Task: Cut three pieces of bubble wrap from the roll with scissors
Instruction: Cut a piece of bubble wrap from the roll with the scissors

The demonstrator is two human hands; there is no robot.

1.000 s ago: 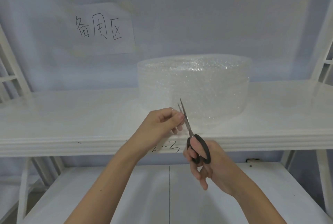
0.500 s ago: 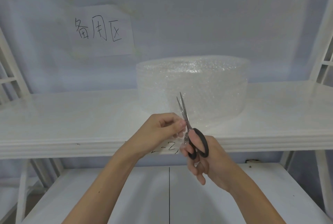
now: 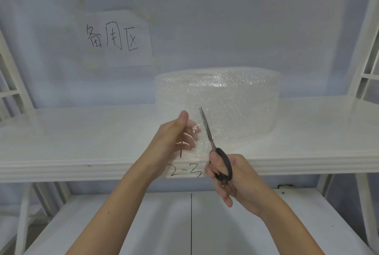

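Observation:
A wide roll of clear bubble wrap (image 3: pixel 231 101) stands on end on the white shelf (image 3: pixel 82 138). A loose sheet of the wrap (image 3: pixel 200 148) hangs from the roll toward me. My left hand (image 3: pixel 174 142) pinches this sheet at its left side, thumb raised. My right hand (image 3: pixel 231 181) grips the black-handled scissors (image 3: pixel 207 129), blades pointing up and nearly closed against the sheet, just right of my left fingers.
A paper sign (image 3: pixel 114 39) with handwritten characters is taped to the wall behind. The shelf's front edge carries the mark "2-3" (image 3: pixel 185 171). A lower shelf (image 3: pixel 190 224) lies beneath my arms. White frame posts (image 3: pixel 367 49) stand at both sides.
My left hand has opened out, thumb lifting, and now holds the sheet spread. The scissors have moved up along the sheet, and the blades have come closer together.

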